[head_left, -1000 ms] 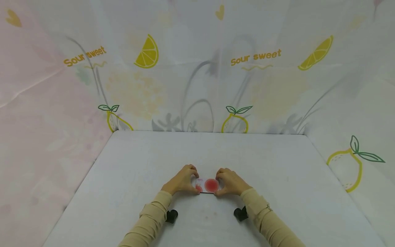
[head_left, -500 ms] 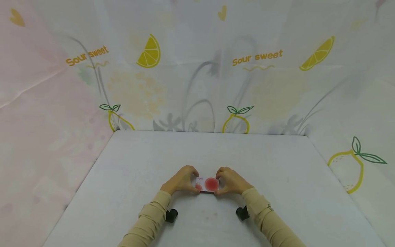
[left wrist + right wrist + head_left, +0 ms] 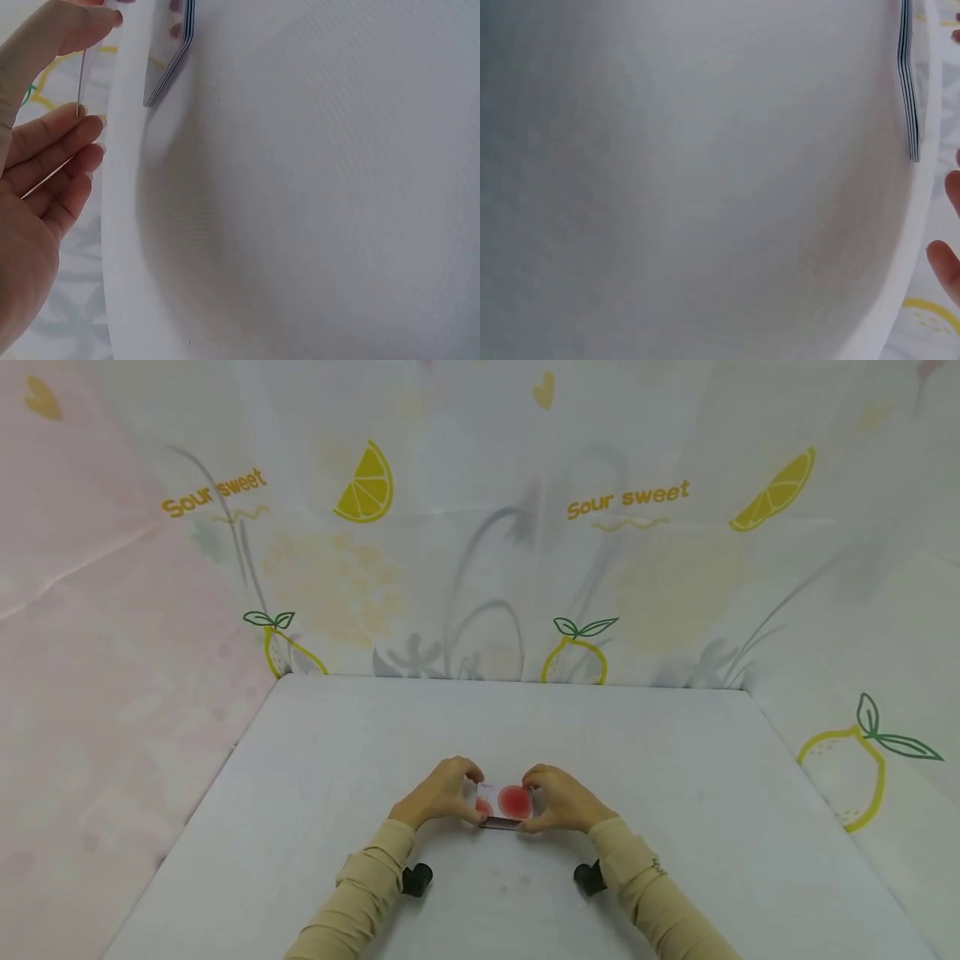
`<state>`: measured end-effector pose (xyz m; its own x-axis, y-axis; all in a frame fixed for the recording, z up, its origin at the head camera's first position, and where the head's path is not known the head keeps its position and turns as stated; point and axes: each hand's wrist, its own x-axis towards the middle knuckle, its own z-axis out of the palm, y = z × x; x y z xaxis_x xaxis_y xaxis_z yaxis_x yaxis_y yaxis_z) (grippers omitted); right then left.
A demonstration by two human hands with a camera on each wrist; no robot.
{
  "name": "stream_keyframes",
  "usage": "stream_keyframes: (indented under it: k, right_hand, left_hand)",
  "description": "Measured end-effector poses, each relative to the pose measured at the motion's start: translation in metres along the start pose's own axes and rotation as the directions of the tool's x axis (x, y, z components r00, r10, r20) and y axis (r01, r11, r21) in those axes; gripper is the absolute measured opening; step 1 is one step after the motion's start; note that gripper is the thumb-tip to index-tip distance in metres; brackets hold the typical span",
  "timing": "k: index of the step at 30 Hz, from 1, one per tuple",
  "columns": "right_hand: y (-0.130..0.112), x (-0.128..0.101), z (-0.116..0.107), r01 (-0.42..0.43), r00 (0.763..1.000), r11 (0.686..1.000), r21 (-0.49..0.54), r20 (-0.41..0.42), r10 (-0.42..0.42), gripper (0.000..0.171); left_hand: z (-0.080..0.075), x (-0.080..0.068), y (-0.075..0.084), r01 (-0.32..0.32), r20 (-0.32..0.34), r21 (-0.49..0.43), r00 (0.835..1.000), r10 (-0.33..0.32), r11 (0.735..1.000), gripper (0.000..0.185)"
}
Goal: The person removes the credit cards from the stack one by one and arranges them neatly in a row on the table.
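A thin white card (image 3: 506,802) printed with red circles is held up level between both hands at mid-table. My left hand (image 3: 441,795) pinches its left end, thumb in front and fingers behind; in the left wrist view the card (image 3: 84,71) appears edge-on. My right hand (image 3: 566,802) holds the right end between thumb and fingers. Just below the card, on the table, lies a stack of thin plates (image 3: 171,64), its top face shiny and reflecting the fingers. Layered edges of this stack (image 3: 907,90) show in the right wrist view, where only a few fingertips (image 3: 945,270) appear.
The white table (image 3: 360,735) reaches back to a fabric wall (image 3: 450,568) printed with lemons and "Sour sweet". Black wrist devices (image 3: 417,880) show beside both sleeves, close over the table.
The card has risen slightly, and the dark band beneath its near edge has grown wider. Both hands have stayed nearly in place at its two ends.
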<state>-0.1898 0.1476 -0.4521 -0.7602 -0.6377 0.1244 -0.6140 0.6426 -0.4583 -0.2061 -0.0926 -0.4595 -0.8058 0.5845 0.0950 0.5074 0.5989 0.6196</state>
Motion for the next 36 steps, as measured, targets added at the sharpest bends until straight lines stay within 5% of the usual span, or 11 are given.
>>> stream_keyframes:
  k: [9,23,36]
  right_hand:
    - [0.006,-0.001,-0.004,-0.074,0.997,0.994,0.078,-0.022,0.076,0.053]
    - [0.01,0.016,-0.011,-0.029,0.997,0.985,0.172,-0.06,0.04,0.048]
    - [0.009,0.045,-0.019,-0.02,0.996,0.983,0.181,-0.087,0.037,0.047]
  left_hand:
    - [-0.004,0.0,-0.001,-0.034,-0.04,-0.005,0.999,0.033,0.999,0.048]
    - [-0.024,0.008,-0.006,-0.052,-0.048,0.018,0.997,0.053,0.998,0.046]
    - [-0.051,0.016,-0.014,0.007,-0.047,-0.008,0.999,-0.008,1.0,0.047]
